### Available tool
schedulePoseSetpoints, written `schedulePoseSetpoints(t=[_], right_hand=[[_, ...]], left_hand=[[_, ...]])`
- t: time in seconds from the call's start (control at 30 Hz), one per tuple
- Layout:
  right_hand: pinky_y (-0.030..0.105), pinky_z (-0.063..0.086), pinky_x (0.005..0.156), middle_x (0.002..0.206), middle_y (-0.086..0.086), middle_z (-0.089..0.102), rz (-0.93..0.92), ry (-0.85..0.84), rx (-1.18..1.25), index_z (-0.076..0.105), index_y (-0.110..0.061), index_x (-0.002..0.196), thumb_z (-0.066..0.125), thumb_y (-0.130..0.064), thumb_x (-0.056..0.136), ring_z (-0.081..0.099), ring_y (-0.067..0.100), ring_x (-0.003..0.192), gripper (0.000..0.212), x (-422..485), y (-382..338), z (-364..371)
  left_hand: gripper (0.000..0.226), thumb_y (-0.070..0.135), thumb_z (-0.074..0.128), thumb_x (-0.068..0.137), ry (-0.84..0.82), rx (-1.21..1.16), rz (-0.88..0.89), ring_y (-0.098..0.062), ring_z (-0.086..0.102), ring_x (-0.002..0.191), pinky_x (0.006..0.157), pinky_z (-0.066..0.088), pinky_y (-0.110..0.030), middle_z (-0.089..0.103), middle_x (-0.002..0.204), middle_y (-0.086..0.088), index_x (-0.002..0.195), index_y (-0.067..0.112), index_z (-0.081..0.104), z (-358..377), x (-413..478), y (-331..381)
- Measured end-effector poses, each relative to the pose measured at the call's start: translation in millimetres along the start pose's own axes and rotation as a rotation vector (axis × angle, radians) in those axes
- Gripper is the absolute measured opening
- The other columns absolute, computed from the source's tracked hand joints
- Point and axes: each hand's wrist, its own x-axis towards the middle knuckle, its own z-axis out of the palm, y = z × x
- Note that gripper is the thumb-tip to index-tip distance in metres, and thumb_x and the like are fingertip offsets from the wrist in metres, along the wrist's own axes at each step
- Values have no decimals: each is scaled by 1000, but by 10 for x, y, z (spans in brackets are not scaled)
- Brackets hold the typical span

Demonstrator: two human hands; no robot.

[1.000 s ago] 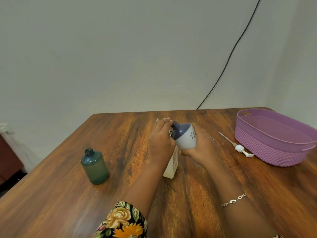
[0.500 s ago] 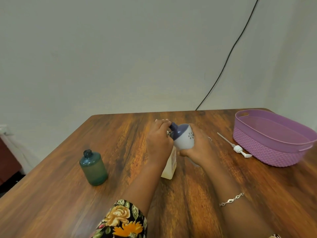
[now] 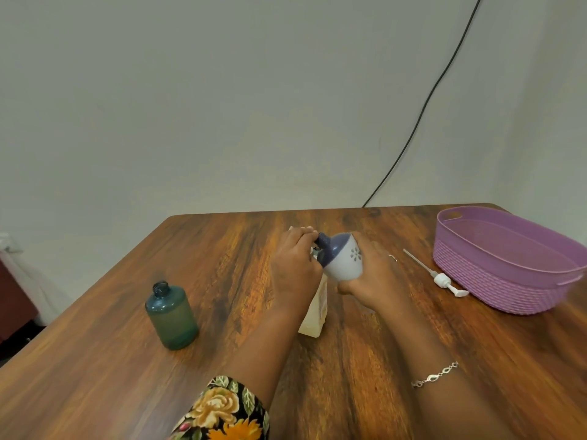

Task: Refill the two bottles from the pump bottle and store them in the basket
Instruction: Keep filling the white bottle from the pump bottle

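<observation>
Still, little had shifted over the last 1 s: the right hand (image 3: 371, 274) kept its fingers wrapped round the white bottle (image 3: 347, 265), tilted leftward above the table (image 3: 95, 360), while the left hand (image 3: 293, 268) kept pinching its dark purple tip. I judged the top not yet off, this refill unstarted. The pump bottle (image 3: 316, 315), squarish, translucent, cream-filled, stood partly hidden behind the left hand; its white pump head (image 3: 443, 279) lay beside the ribbed lilac basket (image 3: 495, 281). 1 smoky green bottle (image 3: 171, 315), round-shouldered, stood open-necked, well apart at left.

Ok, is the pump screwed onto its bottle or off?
Off: the pump lies flat on the table beside the purple basket.
</observation>
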Motion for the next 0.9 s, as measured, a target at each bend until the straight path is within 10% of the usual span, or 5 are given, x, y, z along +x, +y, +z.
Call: schedulePoseSetpoints(t=[0.3,0.9], right_hand=[[39,45,86,124,3,47,-11,1,51,31,-26,136,81,-25,60,48,24,112,91,-10,-33,-11],[39,46,85,124,4,49,-12,10,24,35,-24,134,82,-25,59,48,23,111,89,-3,7,-23]], left_hand=[[31,-1,45,68,-1,-65,-81,-24,65,77,67,45,-23,70,84,-10,83,0,72,-104,164,66],[30,-15,65,63,6,-42,-25,-26,66,84,78,53,-30,70,89,-12,89,-2,71,-22,6,27]])
